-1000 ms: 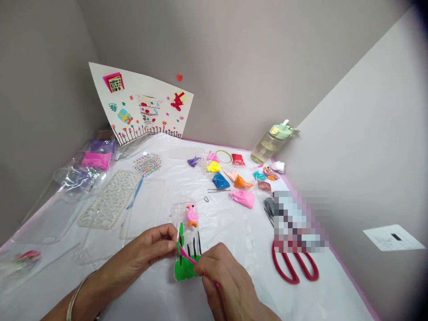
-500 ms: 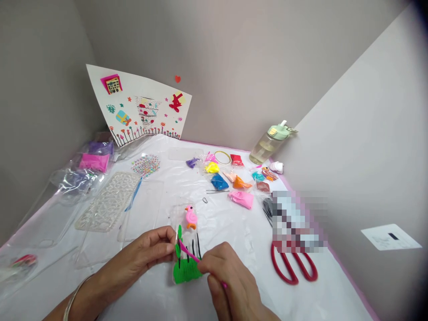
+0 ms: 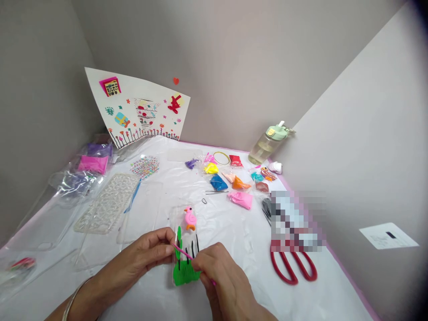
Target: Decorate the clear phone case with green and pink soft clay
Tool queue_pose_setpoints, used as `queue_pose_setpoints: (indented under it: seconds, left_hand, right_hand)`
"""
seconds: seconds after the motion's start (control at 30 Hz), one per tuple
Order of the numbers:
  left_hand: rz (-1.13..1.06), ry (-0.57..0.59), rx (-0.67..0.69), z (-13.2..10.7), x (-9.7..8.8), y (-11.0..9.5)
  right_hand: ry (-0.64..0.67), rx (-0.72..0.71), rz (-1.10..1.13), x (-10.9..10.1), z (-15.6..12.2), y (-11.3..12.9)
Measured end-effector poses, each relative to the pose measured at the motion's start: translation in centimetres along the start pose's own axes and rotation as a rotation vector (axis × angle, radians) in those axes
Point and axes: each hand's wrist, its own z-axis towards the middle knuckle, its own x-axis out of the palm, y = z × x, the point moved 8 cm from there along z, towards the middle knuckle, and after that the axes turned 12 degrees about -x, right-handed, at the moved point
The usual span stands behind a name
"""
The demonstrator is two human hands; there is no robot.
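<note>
A clear phone case [image 3: 177,214] lies before me, decorated with a pink clay bird [image 3: 190,219], thin black stems and a green clay patch [image 3: 185,273] like grass. Green leaf shapes [image 3: 179,232] run up its left side. My left hand [image 3: 155,246] grips the case's left edge between thumb and fingers. In my right hand [image 3: 222,276] is a thin pink clay tool [image 3: 183,251], pinched like a pen. Its tip reaches the left edge of the case beside the leaves, close to my left fingertips; whether it touches clay I cannot tell.
Clay packets, such as blue [image 3: 218,182] and pink [image 3: 240,200], lie beyond the case. Red-handled scissors [image 3: 309,266] and a water bottle [image 3: 266,147] stand at the right. Other clear cases [image 3: 142,211], a patterned case [image 3: 106,203] and loose gems [image 3: 145,166] are at the left.
My right hand has shifted slightly left and up. The pink tool's tip has moved from the leaves to the case's left edge. My left hand keeps its hold.
</note>
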Motion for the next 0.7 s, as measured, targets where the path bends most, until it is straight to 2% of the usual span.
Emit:
queue_pose_setpoints:
  seconds: [0.2, 0.4, 0.5, 0.6, 0.7]
  left_hand:
    - [-0.004, 0.027, 0.008, 0.0, 0.1, 0.0]
    - [0.002, 0.063, 0.027, 0.0, 0.2, 0.0]
    - [0.01, 0.043, 0.009, 0.1, 0.0, 0.2]
    - [0.03, 0.024, 0.004, 0.2, -0.2, 0.3]
    - [0.035, 0.029, 0.014, 0.3, -0.2, 0.2]
  right_hand:
    - [-0.022, 0.051, -0.045, 0.0, 0.1, 0.1]
    - [-0.005, 0.035, -0.044, 0.1, 0.2, 0.3]
    - [-0.01, 0.032, -0.026, -0.2, 0.3, 0.3]
    - [-0.069, -0.009, -0.027, -0.9, 0.6, 0.7]
    - [-0.116, 0.037, -0.064, -1.2, 0.6, 0.7]
